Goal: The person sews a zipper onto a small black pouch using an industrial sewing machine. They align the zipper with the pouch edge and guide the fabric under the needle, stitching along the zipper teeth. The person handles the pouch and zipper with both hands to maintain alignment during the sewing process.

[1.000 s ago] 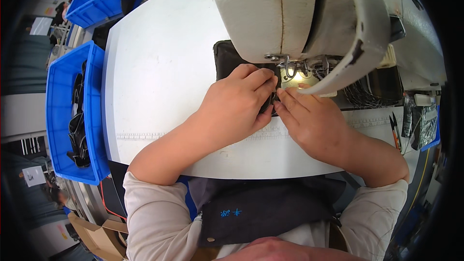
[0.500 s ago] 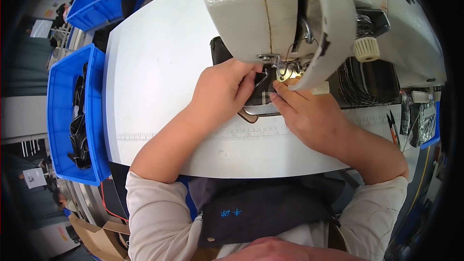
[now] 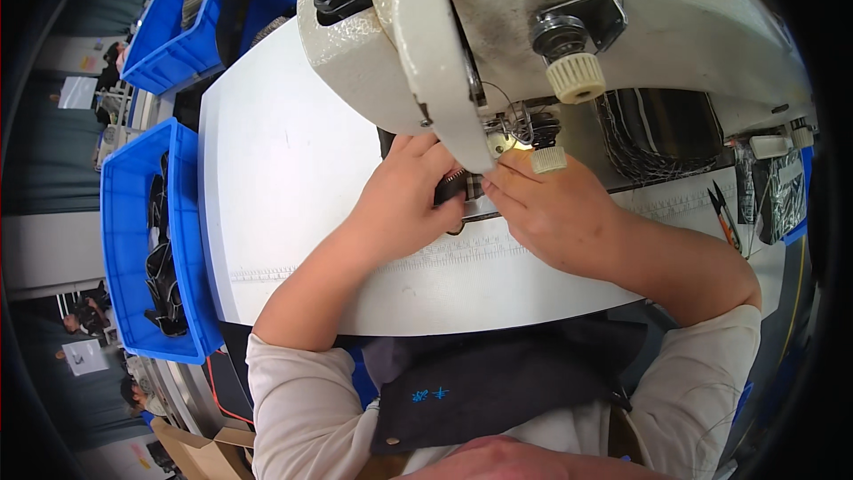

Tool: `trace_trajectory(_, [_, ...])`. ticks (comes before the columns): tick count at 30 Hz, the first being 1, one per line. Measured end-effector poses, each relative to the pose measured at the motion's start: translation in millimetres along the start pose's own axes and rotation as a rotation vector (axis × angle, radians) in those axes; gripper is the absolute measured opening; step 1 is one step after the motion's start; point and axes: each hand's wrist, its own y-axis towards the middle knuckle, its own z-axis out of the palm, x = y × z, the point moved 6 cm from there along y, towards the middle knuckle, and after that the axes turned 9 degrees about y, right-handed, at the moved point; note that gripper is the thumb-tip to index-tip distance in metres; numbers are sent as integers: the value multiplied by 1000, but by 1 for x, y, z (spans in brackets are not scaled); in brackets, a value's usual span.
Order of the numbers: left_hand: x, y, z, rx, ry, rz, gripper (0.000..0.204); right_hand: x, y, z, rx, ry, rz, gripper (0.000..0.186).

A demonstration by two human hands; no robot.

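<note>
"Head view: see a dark zippered piece (image 3: 451,187) anywhere?"

"Yes, just off centre toward one o'clock, low at the front of a white sewing machine (image 3: 346,80). Looks almost black and bent over, with a row of zipper teeth along it and a paler checked patch toward three o'clock from the teeth. Can't make out the rest, covered by fingers."

"Describe the left hand (image 3: 400,191)."

"Reaches in from between seven and eight o'clock, back upward. Grips the piece between thumb and curled fingers, with thumb on the six o'clock side."

"And the right hand (image 3: 562,218)?"

"Reaches in from four o'clock, with fingers close together and pointed toward ten, just beside the piece. Can't tell whether pinching or only pressing, with tips partly behind the machine."

"Notice anything round about?"

"Can see stacked dark fabric pieces (image 3: 666,129) at two o'clock, orange-handled snips (image 3: 730,235) at three and a blue bin (image 3: 197,267) at nine."
</note>
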Motion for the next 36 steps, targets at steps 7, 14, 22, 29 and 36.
trace_trajectory(7, [-13, 1, -5, -430, 426, 216, 32, 6, -2, 4, 16, -89, -47, 32])
trace_trajectory(14, [-19, 4, -6, -467, 400, 316, 28, 8, -1, 3, 26, -108, -56, 33])
trace_trajectory(22, [-16, 1, 3, -388, 297, 298, 28, 11, 0, 4, 40, -50, -71, 31])
trace_trajectory(29, [-22, -4, 8, -301, 370, 315, 32, 14, -1, 5, 46, -63, -67, 29])
trace_trajectory(36, [-25, -2, 7, -295, 441, 260, 33, 11, 3, 2, 4, -70, -50, 27])
